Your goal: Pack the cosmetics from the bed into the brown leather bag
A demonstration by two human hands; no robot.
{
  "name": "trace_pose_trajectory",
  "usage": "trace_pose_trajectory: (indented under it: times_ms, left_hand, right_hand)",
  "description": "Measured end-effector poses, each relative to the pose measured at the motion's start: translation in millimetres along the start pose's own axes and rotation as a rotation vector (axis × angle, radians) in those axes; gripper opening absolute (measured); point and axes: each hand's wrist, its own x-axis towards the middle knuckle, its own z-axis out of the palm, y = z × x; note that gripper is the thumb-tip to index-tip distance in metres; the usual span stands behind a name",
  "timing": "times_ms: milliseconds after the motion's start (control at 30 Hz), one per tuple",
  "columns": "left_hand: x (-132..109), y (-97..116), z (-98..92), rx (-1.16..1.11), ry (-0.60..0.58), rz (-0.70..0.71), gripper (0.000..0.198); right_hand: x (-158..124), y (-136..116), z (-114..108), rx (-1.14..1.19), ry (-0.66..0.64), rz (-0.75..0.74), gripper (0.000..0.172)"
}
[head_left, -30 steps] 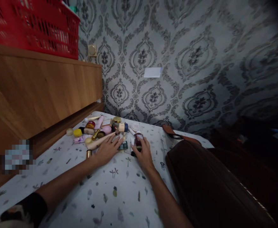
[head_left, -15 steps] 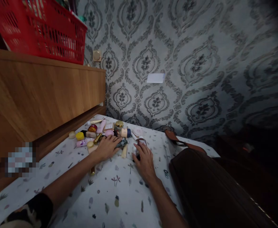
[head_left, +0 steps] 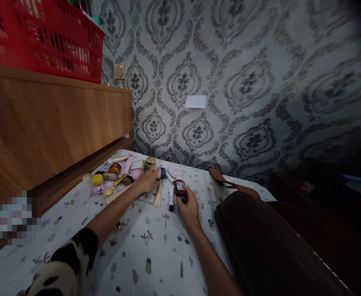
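Observation:
My left hand (head_left: pixel 149 180) lies over the cosmetics, its fingers stretched forward and partly covering a beige bottle with a blue cap (head_left: pixel 162 173). A gold-lidded jar (head_left: pixel 150 160) stands just beyond its fingertips. Below it are a slim cream tube (head_left: pixel 158 196) and a white tube with a black cap (head_left: pixel 171 198). My right hand (head_left: pixel 189 207) is closed around the lower end of a dark brown bottle (head_left: pixel 180 187) with a pale label, thumb on the near left side. More cosmetics lie left of my left hand: a yellow-lidded jar (head_left: pixel 97 179), a red-lidded jar (head_left: pixel 115 167) and a pink tube (head_left: pixel 126 165).
A patterned white cloth (head_left: pixel 137 255) covers the surface. To the right sits a dark brown bag (head_left: pixel 260 242) with a tan strap (head_left: pixel 217 176). On the left, a red basket (head_left: pixel 59 45) rests on a wooden cabinet (head_left: pixel 53 119). Patterned wallpaper (head_left: pixel 245 82) covers the back wall.
My left hand has moved up and right, onto the blue-capped bottle; the dark tube beside it no longer shows. My right hand has drawn back slightly, uncovering the brown bottle and the white tube.

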Motion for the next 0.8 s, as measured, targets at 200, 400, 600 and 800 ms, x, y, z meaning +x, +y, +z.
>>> trace_pose_trajectory:
  times_ms: [200, 400, 600, 800]
  left_hand:
    - [3, -6, -4.8, -0.059, -0.024, 0.120, 0.043]
    - [2, -22, -9.5, 0.025, -0.031, -0.028, 0.040]
    - [6, -23, -8.4, 0.105, -0.051, -0.160, 0.060]
    - [-2, -40, -20.2, 0.184, -0.035, -0.289, 0.076]
  right_hand:
    - [2, 1, -1, 0.183, 0.021, 0.109, 0.053]
    - [3, 7, 1, 0.181, 0.015, 0.107, 0.052]
    - [4, 5, 0, 0.171, 0.029, 0.101, 0.047]
    - [4, 4, 0, 0.199, 0.025, 0.109, 0.044]
